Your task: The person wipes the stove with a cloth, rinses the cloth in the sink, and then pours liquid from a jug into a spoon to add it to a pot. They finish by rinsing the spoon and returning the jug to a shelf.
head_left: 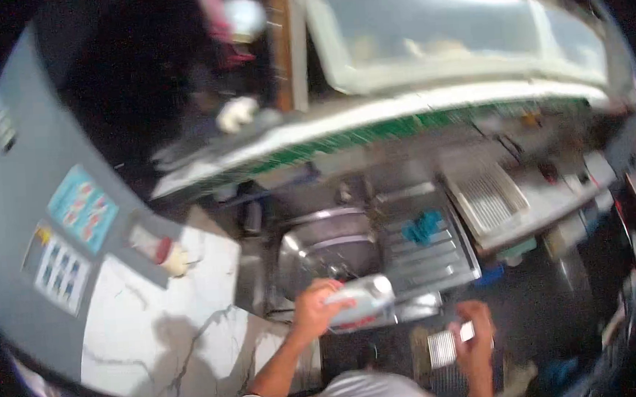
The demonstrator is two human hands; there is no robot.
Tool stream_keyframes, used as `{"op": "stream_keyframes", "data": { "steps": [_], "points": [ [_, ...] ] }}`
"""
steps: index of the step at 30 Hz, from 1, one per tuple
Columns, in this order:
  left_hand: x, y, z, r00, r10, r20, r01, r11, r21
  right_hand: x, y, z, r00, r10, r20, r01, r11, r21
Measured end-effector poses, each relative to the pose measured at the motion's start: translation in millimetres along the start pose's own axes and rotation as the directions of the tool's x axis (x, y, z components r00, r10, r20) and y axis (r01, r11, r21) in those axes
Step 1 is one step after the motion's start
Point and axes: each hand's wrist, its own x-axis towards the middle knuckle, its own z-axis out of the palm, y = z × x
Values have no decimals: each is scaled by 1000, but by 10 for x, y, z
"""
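Observation:
My left hand (315, 309) is closed around a whitish bottle (364, 302) with red marks, which lies on its side in the air at the front edge of the steel sink (293, 262). To the right, my right hand (476, 326) has its fingers curled by a small white object (467, 331); blur hides how it is gripped. Below that hand shows a pale ribbed panel (442, 349). A teal cloth (423, 227) is crumpled on the ribbed drainboard (401, 255) beside the basin.
A white dish rack (487, 199) stands right of the drainboard. On the left is a marbled counter (134, 341) next to a grey panel with stickers (83, 205). A green-edged ledge (372, 133) runs behind the sink, below a window (431, 31).

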Motion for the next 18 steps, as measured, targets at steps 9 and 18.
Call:
{"op": "stream_keyframes", "data": {
  "steps": [9, 18],
  "points": [
    [-270, 820, -824, 973, 213, 85, -226, 952, 207, 854, -1041, 757, 743, -637, 207, 546, 755, 363],
    [-528, 1020, -1104, 985, 160, 73, -174, 939, 298, 916, -1041, 928, 650, -688, 321, 485, 702, 522]
  ]
}}
